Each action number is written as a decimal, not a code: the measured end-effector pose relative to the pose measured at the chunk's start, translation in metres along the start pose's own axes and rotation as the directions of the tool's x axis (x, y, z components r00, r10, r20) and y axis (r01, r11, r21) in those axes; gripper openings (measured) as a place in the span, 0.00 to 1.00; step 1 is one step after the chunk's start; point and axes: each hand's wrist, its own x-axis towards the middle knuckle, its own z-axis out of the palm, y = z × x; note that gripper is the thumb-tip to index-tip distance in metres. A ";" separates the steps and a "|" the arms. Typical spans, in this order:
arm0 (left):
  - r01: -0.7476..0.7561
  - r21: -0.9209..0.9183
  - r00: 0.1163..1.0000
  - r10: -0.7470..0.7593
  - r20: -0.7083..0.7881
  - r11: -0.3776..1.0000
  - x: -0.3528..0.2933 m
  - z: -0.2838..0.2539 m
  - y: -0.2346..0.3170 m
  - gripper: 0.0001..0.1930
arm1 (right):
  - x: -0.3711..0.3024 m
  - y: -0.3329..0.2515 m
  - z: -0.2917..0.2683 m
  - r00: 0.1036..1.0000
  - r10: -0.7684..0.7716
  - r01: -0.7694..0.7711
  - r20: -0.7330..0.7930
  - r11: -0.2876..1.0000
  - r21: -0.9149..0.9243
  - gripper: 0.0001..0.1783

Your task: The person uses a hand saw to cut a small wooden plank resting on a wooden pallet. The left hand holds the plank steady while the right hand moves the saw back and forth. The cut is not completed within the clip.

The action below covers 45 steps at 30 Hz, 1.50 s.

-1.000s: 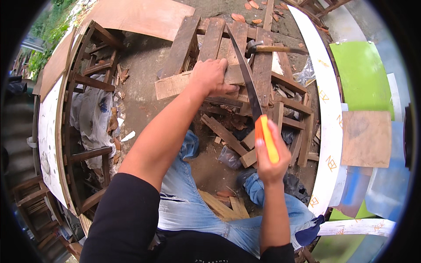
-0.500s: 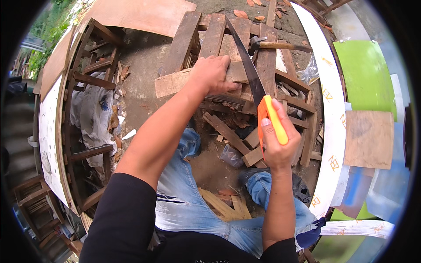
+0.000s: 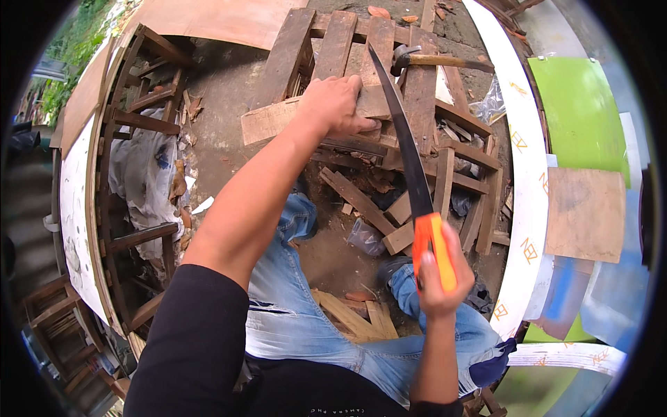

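Observation:
My right hand [image 3: 445,278] is wrapped round the orange and yellow handle of a handsaw [image 3: 408,142]. Its dark, tapering blade points up and away, lying against or beside the right end of a short wooden board [image 3: 274,119]; contact with the wood is hard to make out. Over that board my left hand [image 3: 335,105] is closed, thumb in front, pressing it onto a low slatted wooden stand [image 3: 335,47]. A hammer [image 3: 445,61] with a wooden handle lies across the stand's right slats.
Wood offcuts [image 3: 358,201] and a clear plastic cup [image 3: 366,238] lie on the ground between my legs. A wooden frame [image 3: 142,124] stands at left. White panel edging [image 3: 531,208] curves along the right, beside a green sheet [image 3: 580,115]. A plywood sheet [image 3: 215,21] lies at the far side.
My right hand has drawn the saw back toward me and down, so its handle sits nearer my body. The left hand still holds the board in nearly the same place.

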 end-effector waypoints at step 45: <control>0.020 0.029 1.000 -0.020 -0.002 0.999 -0.002 -0.009 0.007 0.39 | 0.018 0.003 0.026 1.000 0.008 -0.007 0.020 0.999 -0.037 0.27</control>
